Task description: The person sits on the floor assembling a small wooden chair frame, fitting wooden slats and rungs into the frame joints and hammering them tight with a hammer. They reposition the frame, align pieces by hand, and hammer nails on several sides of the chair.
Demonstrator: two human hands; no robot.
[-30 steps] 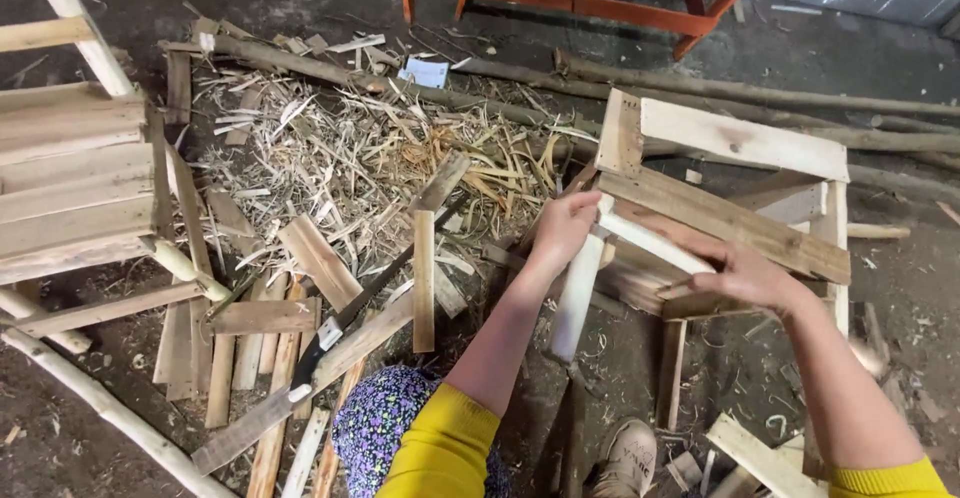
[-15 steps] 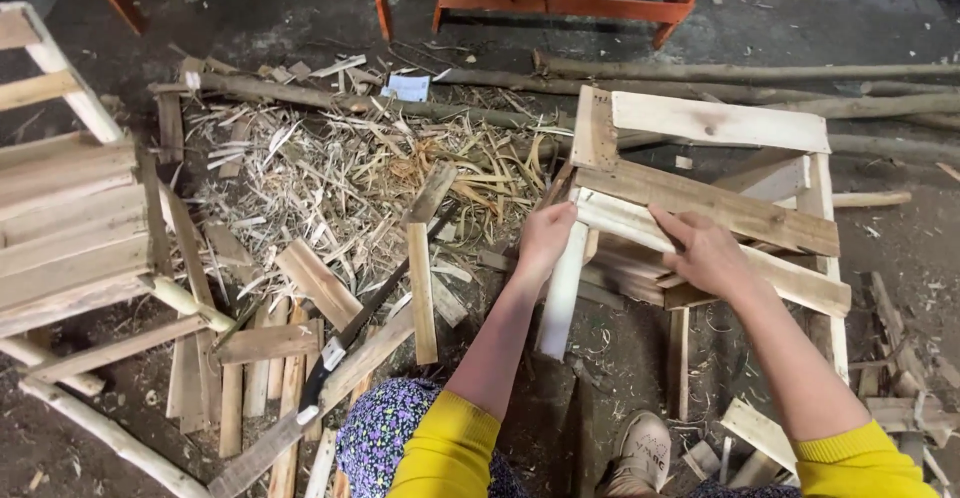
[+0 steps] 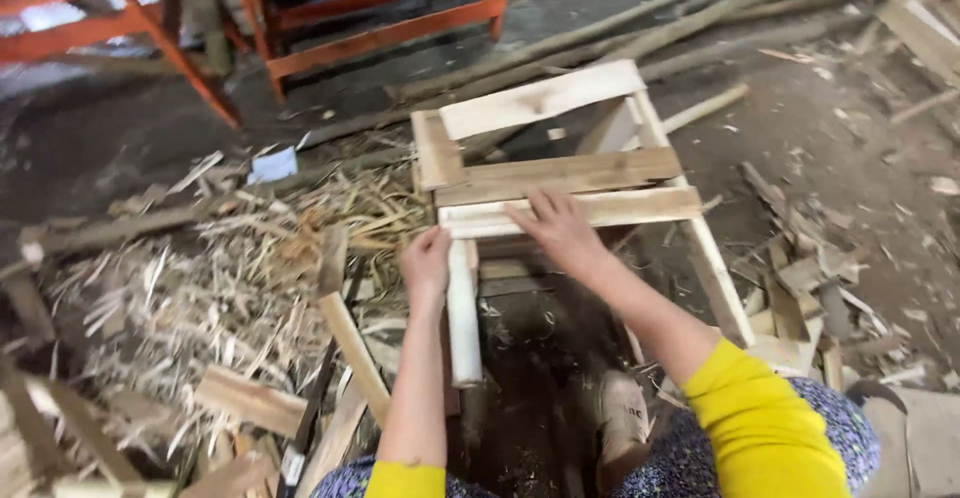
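From the head camera I see my left hand (image 3: 427,263) wrapped around the top of the pale round leg (image 3: 463,308) of the wooden frame (image 3: 545,163), fingers curled shut on it where it meets the frame's near corner, though motion blur keeps me from telling how firmly. My right hand (image 3: 560,230) lies flat, fingers spread, pressed on the nearest pale slat (image 3: 640,208) without closing on anything. The frame stands on the dirt floor straight ahead of me, its slats running left to right between my hands and the orange metal stand (image 3: 380,18) farther off (a heap of wood shavings (image 3: 210,278) lies to my left). Against half a second ago, the frame has turned squarer to me, and my right hand has slid down from the darker slat (image 3: 570,173) to the pale one.
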